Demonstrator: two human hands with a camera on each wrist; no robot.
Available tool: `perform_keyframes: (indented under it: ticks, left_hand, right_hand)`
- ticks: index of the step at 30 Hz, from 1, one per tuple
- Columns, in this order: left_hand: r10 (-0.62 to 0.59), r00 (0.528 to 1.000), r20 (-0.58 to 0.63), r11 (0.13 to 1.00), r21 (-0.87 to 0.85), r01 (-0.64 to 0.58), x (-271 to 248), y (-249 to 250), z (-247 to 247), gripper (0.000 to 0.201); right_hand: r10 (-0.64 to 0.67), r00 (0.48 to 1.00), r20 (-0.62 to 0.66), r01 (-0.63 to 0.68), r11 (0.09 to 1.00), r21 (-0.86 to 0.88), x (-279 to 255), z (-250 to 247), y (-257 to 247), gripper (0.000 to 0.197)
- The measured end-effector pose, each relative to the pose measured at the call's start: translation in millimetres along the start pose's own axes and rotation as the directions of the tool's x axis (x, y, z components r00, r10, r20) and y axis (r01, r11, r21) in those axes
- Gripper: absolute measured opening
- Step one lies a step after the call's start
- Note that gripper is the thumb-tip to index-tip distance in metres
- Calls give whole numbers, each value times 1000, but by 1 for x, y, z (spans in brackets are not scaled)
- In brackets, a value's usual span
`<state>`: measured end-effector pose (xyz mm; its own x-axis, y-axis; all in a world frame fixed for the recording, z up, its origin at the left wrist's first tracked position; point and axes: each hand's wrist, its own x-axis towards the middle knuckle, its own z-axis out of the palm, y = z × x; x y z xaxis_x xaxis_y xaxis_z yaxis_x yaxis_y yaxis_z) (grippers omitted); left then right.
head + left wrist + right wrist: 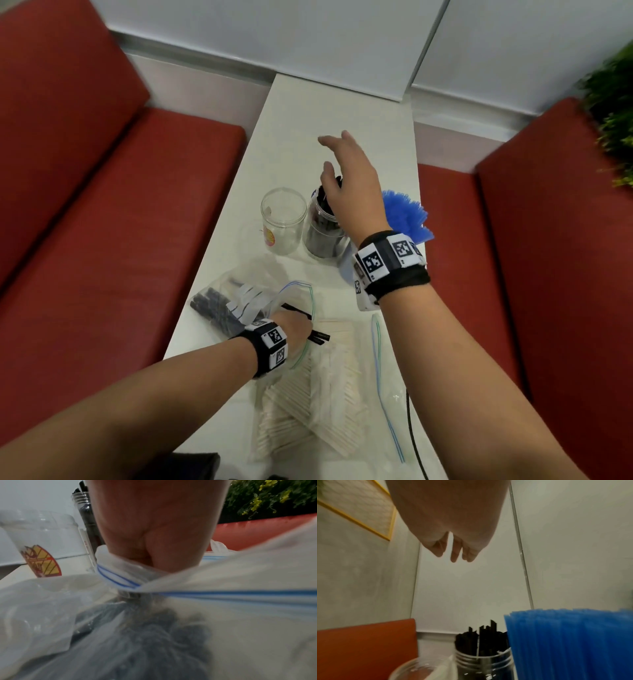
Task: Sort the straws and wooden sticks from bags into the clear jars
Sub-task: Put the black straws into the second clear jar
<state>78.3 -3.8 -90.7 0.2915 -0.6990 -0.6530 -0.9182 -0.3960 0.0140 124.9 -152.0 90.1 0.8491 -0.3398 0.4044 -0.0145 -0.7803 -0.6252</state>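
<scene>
My left hand (295, 325) reaches into the mouth of a clear zip bag (236, 301) of black straws and grips a bunch of black straws (318, 337), whose ends stick out past my fingers. In the left wrist view the bag (223, 601) bunches round my left hand (154, 540) and hides the fingertips. My right hand (337, 161) hovers open, fingers (453, 553) spread, above the jar of black straws (323, 236). An empty clear jar (283, 219) with a label stands left of it. Blue straws (406, 216) stand behind my right wrist.
A clear bag of wooden sticks (308, 387) lies near the front of the white table (325, 109). A flat zip bag (387, 394) and a black cable (414, 442) lie at the right edge. Red benches (102, 222) flank the narrow table; a plant (613, 113) is at far right.
</scene>
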Motion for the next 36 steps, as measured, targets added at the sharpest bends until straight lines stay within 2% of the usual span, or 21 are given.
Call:
perform_keyframes:
  ticks: [1,2,4,6,9,11,12,13,15,16,17,18,22,24,27,28,31,33,36]
  left_hand:
    - [-2,1000,-25,999,-32,1,0,-1,0,26]
    - [-13,999,-52,998,-63,10,0,-2,0,25]
    - [-66,990,-126,991,-125,50,1,-1,-5,33]
    - [-136,979,-155,972,-214,101,6,1,-10,43]
    - [-203,971,-128,955,-245,168,11,-2,-15,38]
    - [-177,977,-117,970,-191,152,13,-9,-10,32]
    - [-150,983,-104,976,-175,131,15,-13,-8,30]
    - [-129,988,-85,981,-154,115,16,-16,-6,27]
    - [-117,992,-45,990,-86,113,19,-22,-5,28]
    - [-112,993,-35,992,-59,110,21,-23,-6,29]
    - [-106,994,-36,994,-43,105,21,-24,-6,30]
    - [-96,995,-37,995,-28,95,22,-25,-6,30]
    - [-83,994,-77,996,-34,81,22,-24,-11,28]
    - [-69,991,-112,996,-67,62,20,-24,-13,25]
    - [-28,982,-187,994,-107,7,17,-22,-12,21]
    - [-18,978,-208,992,-124,-9,16,-22,-12,21]
    - [47,977,-210,994,-88,-67,15,-22,-9,20]
    - [75,984,-163,990,-104,-93,14,-22,-7,23]
    - [90,994,-64,978,-181,-100,12,-19,-3,38]
  right_hand:
    - [-31,999,-34,33,998,56,-11,1,-5,36]
    - [-28,999,-17,29,993,112,-23,2,-8,33]
    - [44,993,106,-63,981,182,-50,7,-8,27]
    - [133,971,197,-166,973,162,-75,13,1,25]
    - [332,904,270,-368,925,94,-104,21,15,20]
    - [459,831,313,-484,875,0,-117,23,22,15]
    - [518,771,371,-528,845,-83,-123,22,26,16]
    - [575,674,464,-564,806,-180,-130,21,29,19]
    - [648,388,655,-607,715,-348,-145,24,31,20]
    - [658,259,707,-640,665,-385,-154,28,33,18]
    - [662,177,728,-676,619,-399,-160,35,32,16]
    - [677,141,723,-722,570,-392,-167,44,33,17]
    - [737,95,669,-923,316,-218,-194,84,36,29]
    - [756,155,636,-908,363,-211,-204,102,38,36]
    - [828,243,506,-878,409,-248,-208,113,44,19]
    - [839,256,479,-862,423,-280,-208,112,48,16]
    - [857,278,433,-866,419,-273,-211,101,64,33]
    - [885,287,368,-901,379,-210,-216,89,72,31]
    - [903,292,315,-918,357,-173,-229,78,80,23]
